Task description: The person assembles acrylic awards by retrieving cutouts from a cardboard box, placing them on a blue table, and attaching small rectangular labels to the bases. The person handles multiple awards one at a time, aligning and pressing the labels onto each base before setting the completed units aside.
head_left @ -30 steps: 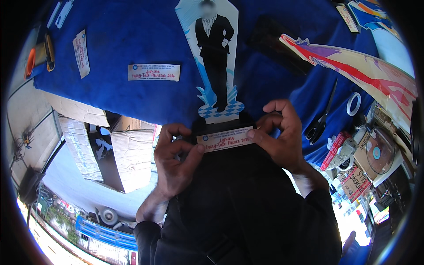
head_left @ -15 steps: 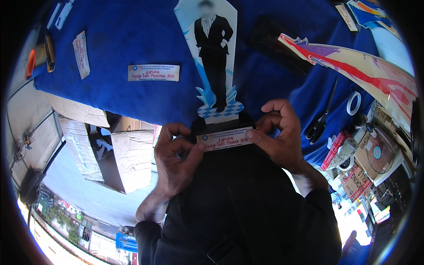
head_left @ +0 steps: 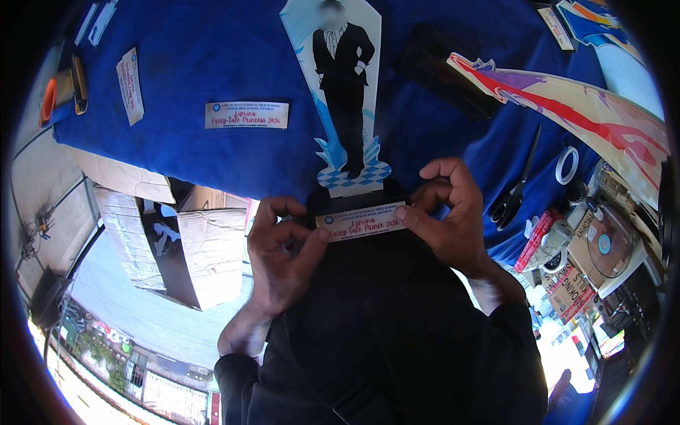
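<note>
A flat trophy (head_left: 345, 92) cut out as a figure in a dark suit stands on a black base (head_left: 386, 196) at the table's near edge, close to my body. Across the front of that base lies a small printed label (head_left: 360, 222) with red and dark lettering. At its left end, my left hand (head_left: 280, 241) presses with the thumb, its fingers curled round toward the base. My right hand (head_left: 450, 219) has its thumb on the label's upper right end, fingers bent behind. Whether the label is fully stuck down I cannot tell.
On the blue cloth (head_left: 177, 42) lie another label (head_left: 246, 115) and a pair of labels (head_left: 130, 86). To the right are black scissors (head_left: 506, 205), a white tape roll (head_left: 567, 165) and a large red-and-cream cutout (head_left: 567, 99). An open cardboard box (head_left: 209, 255) is at left.
Both hands, the label and the trophy hold their places. In the lower left background, a blue shape has gone from view.
</note>
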The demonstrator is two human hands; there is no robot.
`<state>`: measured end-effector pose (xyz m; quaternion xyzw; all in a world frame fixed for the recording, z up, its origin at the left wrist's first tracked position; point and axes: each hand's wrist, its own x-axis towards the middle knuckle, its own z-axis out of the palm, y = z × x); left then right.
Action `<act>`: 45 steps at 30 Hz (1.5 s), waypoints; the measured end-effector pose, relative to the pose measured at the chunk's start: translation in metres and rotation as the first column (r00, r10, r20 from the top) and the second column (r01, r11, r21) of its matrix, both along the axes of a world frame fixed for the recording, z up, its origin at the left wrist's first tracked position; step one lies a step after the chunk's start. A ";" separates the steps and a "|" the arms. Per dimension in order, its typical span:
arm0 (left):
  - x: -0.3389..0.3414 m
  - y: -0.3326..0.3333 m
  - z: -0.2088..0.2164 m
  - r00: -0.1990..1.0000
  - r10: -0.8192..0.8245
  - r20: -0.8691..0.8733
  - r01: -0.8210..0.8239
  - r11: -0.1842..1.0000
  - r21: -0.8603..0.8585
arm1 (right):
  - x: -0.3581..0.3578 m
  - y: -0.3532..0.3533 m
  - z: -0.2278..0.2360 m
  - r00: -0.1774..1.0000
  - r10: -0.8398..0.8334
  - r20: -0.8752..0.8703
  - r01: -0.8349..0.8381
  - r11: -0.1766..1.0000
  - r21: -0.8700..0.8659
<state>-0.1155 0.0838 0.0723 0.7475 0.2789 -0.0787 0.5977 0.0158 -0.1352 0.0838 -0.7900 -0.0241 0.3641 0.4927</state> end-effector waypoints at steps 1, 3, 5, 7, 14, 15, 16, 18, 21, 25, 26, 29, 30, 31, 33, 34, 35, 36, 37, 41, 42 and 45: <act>0.000 0.000 -0.001 1.000 0.006 -0.004 -0.006 1.000 -0.002 | 0.000 0.001 0.000 1.000 -0.002 0.006 0.002 1.000 -0.003; 0.002 0.000 -0.003 0.999 -0.042 0.027 0.040 0.997 0.065 | 0.000 0.003 0.001 1.000 -0.013 0.000 0.013 1.000 -0.017; 0.003 0.002 -0.005 0.986 -0.147 0.078 0.128 0.970 0.207 | 0.002 0.004 0.001 1.000 0.013 0.005 -0.013 0.999 -0.038; 0.004 0.005 -0.006 0.993 -0.097 -0.062 0.106 0.979 0.177 | 0.005 0.002 0.000 0.999 0.035 -0.021 -0.036 0.998 -0.055; 0.014 0.011 -0.013 0.953 -0.274 0.130 0.231 0.934 0.271 | 0.002 -0.004 -0.006 0.992 0.123 -0.023 -0.124 0.988 -0.094; 0.016 0.009 -0.014 0.959 -0.268 0.090 0.241 0.941 0.237 | -0.002 -0.002 -0.008 0.991 0.125 -0.045 -0.130 0.984 -0.125; 0.020 0.006 -0.016 0.961 -0.265 0.077 0.244 0.948 0.206 | -0.006 -0.001 -0.010 0.971 0.175 0.165 -0.157 0.981 -0.116; 0.025 0.003 -0.015 0.967 -0.252 0.040 0.246 0.962 0.122 | -0.014 0.002 -0.012 0.851 0.287 0.439 -0.203 0.952 -0.229; 0.033 0.001 -0.013 0.996 -0.067 -0.054 0.057 0.985 -0.161 | -0.019 0.001 -0.010 0.912 0.213 0.349 -0.173 0.975 -0.142; 0.033 -0.001 -0.011 0.980 0.198 0.036 -0.173 0.922 -0.346 | -0.012 0.007 -0.009 0.915 0.089 0.394 -0.129 0.989 0.078; 0.031 -0.001 -0.009 0.976 0.204 0.072 -0.174 0.938 -0.299 | -0.009 0.012 -0.010 0.905 0.047 0.422 -0.112 0.985 0.130; 0.027 -0.012 -0.005 0.823 0.526 0.216 -0.458 0.838 -0.295 | -0.008 0.031 -0.009 0.840 -0.040 0.541 -0.104 0.967 0.233; 0.030 -0.010 -0.005 0.822 0.482 0.305 -0.396 0.867 -0.303 | -0.008 0.038 -0.008 0.807 -0.063 0.588 -0.112 0.960 0.255; 0.031 -0.011 -0.005 0.797 0.473 0.377 -0.393 0.879 -0.271 | -0.012 0.042 -0.004 0.764 -0.074 0.640 -0.109 0.964 0.242; 0.036 -0.006 -0.006 0.814 0.396 0.425 -0.261 0.903 -0.341 | -0.020 0.048 0.005 0.666 -0.059 0.744 -0.145 0.968 0.207; 0.038 -0.002 -0.008 0.814 0.250 0.524 -0.231 0.967 -0.103 | -0.022 0.049 0.009 0.691 -0.047 0.721 -0.147 0.968 0.203; 0.039 0.000 -0.010 0.776 0.094 0.624 -0.200 0.974 0.102 | -0.023 0.049 0.012 0.712 -0.007 0.702 -0.186 0.962 0.198; 0.037 0.001 -0.011 0.771 0.076 0.633 -0.225 0.961 0.158 | -0.022 0.048 0.014 0.717 -0.001 0.697 -0.216 0.950 0.223; 0.036 0.002 -0.012 0.783 0.205 0.588 -0.304 0.950 0.074 | -0.019 0.046 0.015 0.706 0.026 0.708 -0.234 0.952 0.199; 0.030 -0.007 -0.009 0.753 0.482 0.448 -0.445 0.875 -0.193 | 0.010 0.040 0.008 0.681 0.048 0.730 -0.271 0.943 0.192; 0.030 -0.010 -0.007 0.732 0.501 0.461 -0.472 0.861 -0.187 | 0.012 0.040 0.007 0.750 0.076 0.657 -0.239 0.957 0.163; 0.035 -0.013 0.002 0.678 0.493 0.545 -0.479 0.859 -0.181 | 0.005 0.044 0.011 0.684 -0.025 0.729 -0.214 0.949 0.233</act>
